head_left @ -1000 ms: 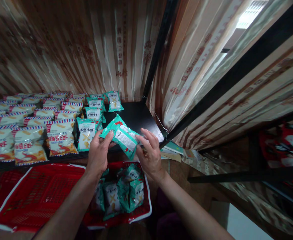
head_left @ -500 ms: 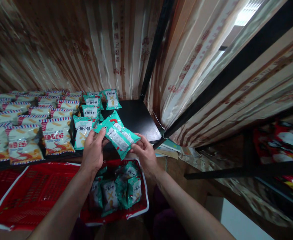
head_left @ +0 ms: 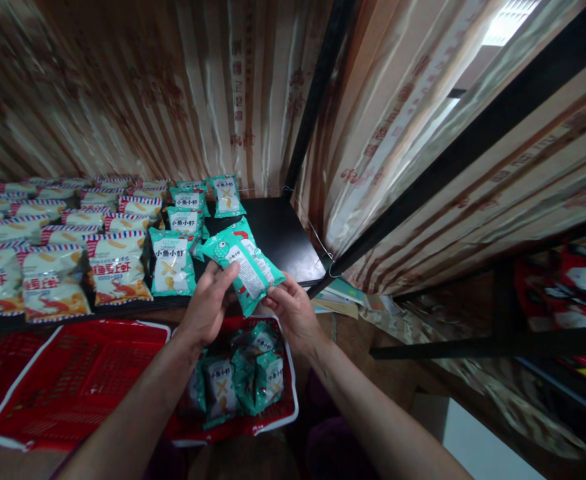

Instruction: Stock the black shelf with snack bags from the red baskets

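Note:
Between my two hands is a teal snack bag (head_left: 249,267), its printed back facing me, held above a red basket. My left hand (head_left: 211,300) grips its left side with the thumb on top. At the bag's lower right corner, my right hand (head_left: 293,307) pinches the edge. Several matching teal bags stand on the black shelf (head_left: 283,230) just beyond, the nearest one (head_left: 173,263) upright with its front outward. Below my hands, the red basket (head_left: 293,400) with a white rim holds several more teal bags (head_left: 223,387).
Rows of white and orange snack bags (head_left: 117,270) fill the shelf's left part. A second red basket section (head_left: 97,373) lies at lower left. Black frame posts (head_left: 317,100) and a striped curtain (head_left: 197,87) stand behind. Red packages (head_left: 583,280) are at far right.
My left hand has shifted right along the bag, and the bag has turned slightly so more of its back shows. My right hand keeps its hold at the corner.

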A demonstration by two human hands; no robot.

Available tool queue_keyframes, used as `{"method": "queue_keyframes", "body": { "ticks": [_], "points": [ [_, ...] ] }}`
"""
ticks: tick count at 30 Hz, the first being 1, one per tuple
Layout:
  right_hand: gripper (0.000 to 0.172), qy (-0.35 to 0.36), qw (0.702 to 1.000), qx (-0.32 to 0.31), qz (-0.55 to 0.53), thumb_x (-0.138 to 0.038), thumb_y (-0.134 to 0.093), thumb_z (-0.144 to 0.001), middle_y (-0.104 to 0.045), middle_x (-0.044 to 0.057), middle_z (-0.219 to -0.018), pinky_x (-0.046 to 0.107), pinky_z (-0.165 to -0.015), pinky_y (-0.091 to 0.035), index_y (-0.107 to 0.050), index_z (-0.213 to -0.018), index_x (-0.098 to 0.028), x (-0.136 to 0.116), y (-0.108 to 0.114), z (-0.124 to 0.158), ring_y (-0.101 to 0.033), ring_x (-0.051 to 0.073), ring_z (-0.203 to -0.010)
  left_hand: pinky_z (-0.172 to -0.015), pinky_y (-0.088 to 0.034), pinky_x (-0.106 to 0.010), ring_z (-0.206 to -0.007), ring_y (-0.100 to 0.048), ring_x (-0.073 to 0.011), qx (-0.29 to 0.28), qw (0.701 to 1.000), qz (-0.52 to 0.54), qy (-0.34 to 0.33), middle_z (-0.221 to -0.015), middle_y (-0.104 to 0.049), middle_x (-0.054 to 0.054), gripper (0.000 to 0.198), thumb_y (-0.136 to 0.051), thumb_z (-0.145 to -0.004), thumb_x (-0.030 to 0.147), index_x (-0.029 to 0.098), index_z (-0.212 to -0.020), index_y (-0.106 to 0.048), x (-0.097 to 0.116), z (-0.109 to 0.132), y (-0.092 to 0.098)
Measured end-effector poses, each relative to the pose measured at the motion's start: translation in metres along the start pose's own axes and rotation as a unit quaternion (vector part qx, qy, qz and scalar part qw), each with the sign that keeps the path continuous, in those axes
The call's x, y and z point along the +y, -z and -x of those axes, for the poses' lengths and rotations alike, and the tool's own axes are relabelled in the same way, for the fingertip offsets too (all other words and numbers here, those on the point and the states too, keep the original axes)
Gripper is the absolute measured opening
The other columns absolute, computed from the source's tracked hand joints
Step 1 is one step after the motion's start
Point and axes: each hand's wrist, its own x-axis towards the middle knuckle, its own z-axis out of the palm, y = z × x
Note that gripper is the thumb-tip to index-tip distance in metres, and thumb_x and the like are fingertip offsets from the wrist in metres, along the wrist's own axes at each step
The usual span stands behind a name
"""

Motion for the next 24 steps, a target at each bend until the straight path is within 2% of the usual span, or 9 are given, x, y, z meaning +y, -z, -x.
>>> {"method": "queue_keyframes", "body": {
  "ticks": [6,9,10,12,14,16,19,22,24],
  "points": [
    [0.037,0.021,0.999,-0.009,0.048,-0.023,-0.073,-0.069,-0.066,-0.002,-0.082,0.024,-0.062,-0.05,-0.058,-0.103,-0.024,0.009,0.005,0.0,-0.061,0.012,-0.068,-0.075,-0.052,-0.03,-0.081,-0.066,-0.017,0.024,0.999,0.024,0.001,-0.089,-0.07,-0.001,0.035,-0.072,-0.07,0.035,0.021,-0.099,-0.059,-0.006,-0.002,-0.002],
    [0.051,0.103,0.972,0.029,0.209,-0.025,-0.068,-0.074,-0.065,0.001,-0.095,0.032,-0.072,-0.053,-0.049,-0.121,-0.027,0.011,0.009,0.001,-0.063,0.017,-0.079,-0.082,-0.051,-0.031,-0.088,-0.066,-0.0181,0.022,1.0,0.011,-0.015,-0.094,-0.07,-0.002,0.037,-0.071,-0.071,0.035,0.021,-0.103,-0.058,-0.008,-0.004,-0.001],
    [0.056,0.161,0.943,0.047,0.289,-0.023,-0.066,-0.074,-0.063,0.004,-0.105,0.037,-0.079,-0.053,-0.047,-0.126,-0.027,0.011,0.01,0.001,-0.062,0.02,-0.09,-0.084,-0.05,-0.031,-0.091,-0.066,-0.0185,0.02,0.999,-0.001,-0.027,-0.096,-0.07,-0.003,0.038,-0.071,-0.071,0.035,0.021,-0.105,-0.057,-0.009,-0.004,-0.001],
    [0.06,0.29,0.848,0.056,0.439,-0.016,-0.063,-0.075,-0.053,0.008,-0.126,0.046,-0.096,-0.045,-0.045,-0.131,-0.028,0.008,0.011,0.002,-0.052,0.026,-0.115,-0.086,-0.05,-0.032,-0.094,-0.065,-0.0194,0.019,0.998,-0.031,-0.052,-0.099,-0.07,-0.004,0.039,-0.07,-0.073,0.036,0.021,-0.106,-0.056,-0.011,-0.004,-0.001],
    [0.06,0.385,0.753,0.009,0.533,-0.009,-0.056,-0.077,-0.044,0.006,-0.138,0.05,-0.106,-0.036,-0.046,-0.132,-0.032,0.005,0.011,0.003,-0.038,0.027,-0.13,-0.086,-0.05,-0.032,-0.095,-0.065,-0.0201,0.022,0.995,-0.062,-0.07,-0.101,-0.069,-0.005,0.038,-0.069,-0.073,0.037,0.021,-0.105,-0.056,-0.013,-0.003,0.0],
    [0.062,0.42,0.704,-0.051,0.57,-0.004,-0.047,-0.08,-0.043,0.004,-0.141,0.051,-0.107,-0.035,-0.043,-0.134,-0.035,0.004,0.01,0.004,-0.036,0.025,-0.132,-0.085,-0.05,-0.032,-0.094,-0.065,-0.0204,0.022,0.992,-0.093,-0.08,-0.102,-0.069,-0.006,0.036,-0.068,-0.074,0.038,0.02,-0.103,-0.055,-0.015,-0.003,0.001],
    [0.064,0.412,0.701,-0.105,0.573,-0.005,-0.043,-0.083,-0.041,0.007,-0.143,0.048,-0.106,-0.037,-0.034,-0.14,-0.032,0.003,0.009,0.006,-0.038,0.024,-0.132,-0.081,-0.051,-0.03,-0.094,-0.065,-0.0207,0.013,0.988,-0.132,-0.084,-0.105,-0.067,-0.007,0.038,-0.067,-0.075,0.038,0.02,-0.105,-0.054,-0.017,-0.001,0.002],
    [0.064,0.363,0.734,-0.135,0.558,-0.018,-0.051,-0.086,-0.033,0.01,-0.149,0.05,-0.109,-0.032,-0.027,-0.144,-0.027,0.001,0.009,0.009,-0.032,0.027,-0.136,-0.079,-0.051,-0.029,-0.097,-0.064,-0.0207,-0.002,0.986,-0.143,-0.086,-0.11,-0.066,-0.008,0.04,-0.064,-0.078,0.041,0.02,-0.11,-0.054,-0.013,0.002,0.001],
    [0.074,0.325,0.77,-0.141,0.53,-0.031,-0.06,-0.083,-0.028,0.01,-0.151,0.05,-0.111,-0.027,-0.022,-0.146,-0.025,0.001,0.01,0.01,-0.027,0.029,-0.138,-0.076,-0.052,-0.027,-0.097,-0.064,-0.0207,-0.008,0.986,-0.14,-0.087,-0.111,-0.065,-0.008,0.039,-0.06,-0.08,0.044,0.021,-0.111,-0.056,-0.008,0.006,-0.001]
  ]
}}
